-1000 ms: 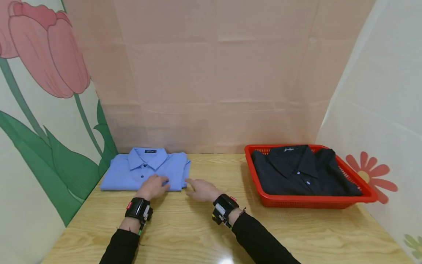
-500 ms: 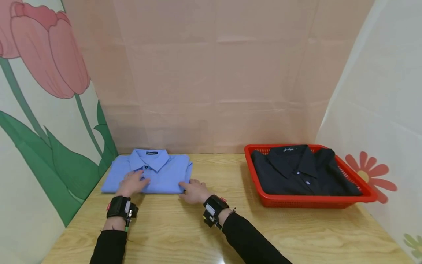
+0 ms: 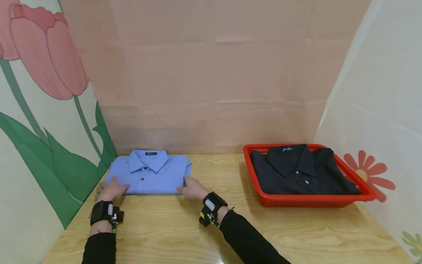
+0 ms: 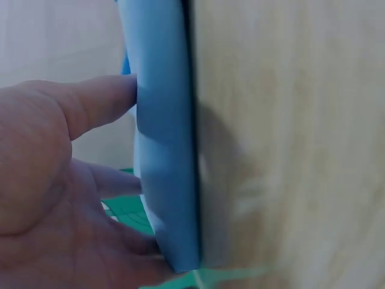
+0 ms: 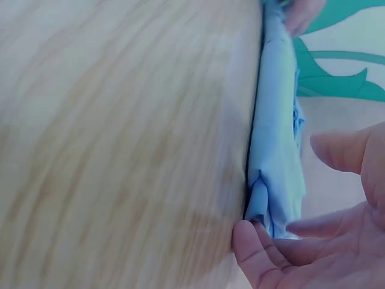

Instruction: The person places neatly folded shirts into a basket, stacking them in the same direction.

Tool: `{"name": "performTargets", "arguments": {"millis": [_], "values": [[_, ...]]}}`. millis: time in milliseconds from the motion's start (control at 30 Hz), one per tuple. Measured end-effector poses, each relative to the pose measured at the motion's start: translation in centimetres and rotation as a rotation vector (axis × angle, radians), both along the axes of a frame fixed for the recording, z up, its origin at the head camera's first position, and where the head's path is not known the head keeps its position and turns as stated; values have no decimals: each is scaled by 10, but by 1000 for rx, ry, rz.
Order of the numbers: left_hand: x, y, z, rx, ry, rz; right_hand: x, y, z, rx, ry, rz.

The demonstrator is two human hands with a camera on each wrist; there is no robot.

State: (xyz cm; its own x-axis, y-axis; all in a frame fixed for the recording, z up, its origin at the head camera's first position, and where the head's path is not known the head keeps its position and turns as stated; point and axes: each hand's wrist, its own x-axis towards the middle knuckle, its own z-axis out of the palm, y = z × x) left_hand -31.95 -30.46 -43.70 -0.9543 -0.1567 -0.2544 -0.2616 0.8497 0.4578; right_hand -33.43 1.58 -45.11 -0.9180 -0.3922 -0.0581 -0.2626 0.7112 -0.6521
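A light blue collared shirt (image 3: 155, 179) lies folded flat on the wooden table, its collar toward the back wall. At its front left corner is my left hand (image 3: 110, 190). In the left wrist view the thumb (image 4: 105, 103) meets the folded shirt, while the other fingers reach along its left side. My right hand (image 3: 193, 188) is at the front right corner. The right wrist view shows its fingertips (image 5: 248, 238) low by the shirt's end, near the table, with the thumb (image 5: 340, 150) held apart from the cloth. Neither hand visibly pinches the cloth.
On the right stands a red plastic basket (image 3: 313, 200) holding a folded black shirt (image 3: 296, 176). The wooden table (image 3: 171, 234) reaches back to a pinkish wall covering (image 3: 211, 84). Flower-printed panels border it on both sides.
My left hand has moved left across the blue shirt to its left corner. My right hand has shifted slightly left, up against the right corner. The shirt has moved slightly toward me.
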Motion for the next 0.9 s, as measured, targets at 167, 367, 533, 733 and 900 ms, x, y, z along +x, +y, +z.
{"name": "performTargets", "arguments": {"millis": [167, 367, 533, 733, 900], "values": [[-1, -7, -1, -6, 19, -40, 1, -6, 1, -149, -58, -60], [1, -2, 6, 30, 117, -24, -2, -10, -5, -313, -115, -223], [3, 2, 8, 64, 137, 8, -7, -4, -8, -339, -129, -341], [-3, 8, 7, 71, 90, 19, -12, -1, -11, -410, -165, -372], [-5, 14, 5, 78, 83, 8, -11, -2, -9, -497, -273, -340]]}}
